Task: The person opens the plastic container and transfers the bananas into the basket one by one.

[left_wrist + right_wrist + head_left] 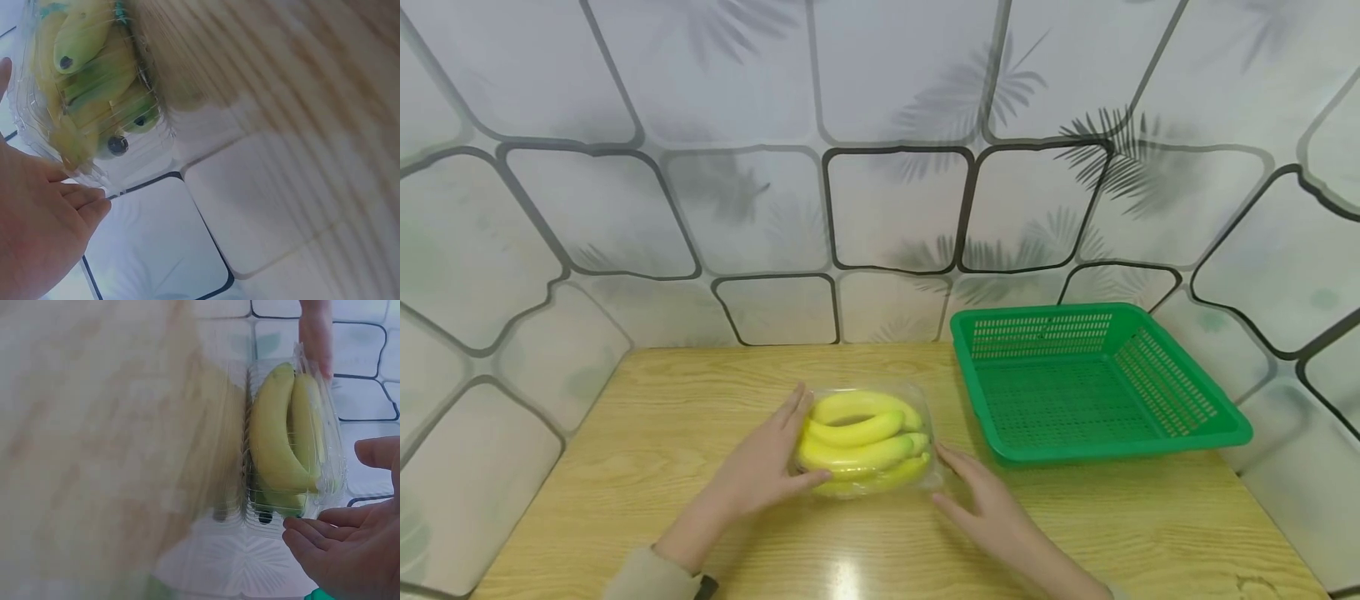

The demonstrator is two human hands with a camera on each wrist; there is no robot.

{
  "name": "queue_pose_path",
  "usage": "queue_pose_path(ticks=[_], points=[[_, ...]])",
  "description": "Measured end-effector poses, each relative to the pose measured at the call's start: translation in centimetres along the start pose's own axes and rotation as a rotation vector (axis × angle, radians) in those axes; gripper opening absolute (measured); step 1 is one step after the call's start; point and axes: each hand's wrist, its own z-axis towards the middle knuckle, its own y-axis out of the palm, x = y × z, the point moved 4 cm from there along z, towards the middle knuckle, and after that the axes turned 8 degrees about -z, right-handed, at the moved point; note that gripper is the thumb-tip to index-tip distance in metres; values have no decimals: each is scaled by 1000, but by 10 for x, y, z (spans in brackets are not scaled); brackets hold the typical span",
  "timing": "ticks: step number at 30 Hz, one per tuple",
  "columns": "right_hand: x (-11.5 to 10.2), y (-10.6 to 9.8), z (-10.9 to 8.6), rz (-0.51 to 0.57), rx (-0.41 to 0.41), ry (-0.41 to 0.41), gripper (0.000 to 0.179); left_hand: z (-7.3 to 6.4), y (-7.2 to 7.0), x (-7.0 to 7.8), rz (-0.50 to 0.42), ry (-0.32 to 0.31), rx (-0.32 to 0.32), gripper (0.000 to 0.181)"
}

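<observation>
Several yellow bananas (857, 454) lie inside a clear plastic box (917, 398) on the table. At the box's left end rests my left hand (763, 467), fingers extended along its side and thumb by the near corner. My right hand (988, 504) is at the opposite end, thumb apart, fingertips by the box's right edge. In the right wrist view, the fingers of the right hand (350, 544) reach straight to the box's lower end. The left wrist view has the left hand (44, 219) with straight fingers beside the box.
A green plastic basket (988, 400) with slotted sides stands on the right of the wooden table (685, 400), behind my right hand. Patterned wall panels (895, 208) enclose the table at the back and both sides.
</observation>
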Motion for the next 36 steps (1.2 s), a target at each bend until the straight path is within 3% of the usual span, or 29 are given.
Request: queue_pose_path(ticks=[12,16,23,26,31,36], points=[[8,-6,-19,115,70,-13,56,0,3,16,47,39,-27,111],[12,-7,-23,181,94,-57,52,0,5,18,85,49,-31,110],[19,-6,-28,361,45,-117,49,-1,5,24,157,106,-12,103],[20,-6,-30,457,-25,-93,52,-2,5,30,170,139,-11,96],[21,-6,-31,611,-143,47,58,-3,7,42,183,201,-17,89],[24,-9,-33,659,-171,138,58,-2,12,51,234,254,-11,82]])
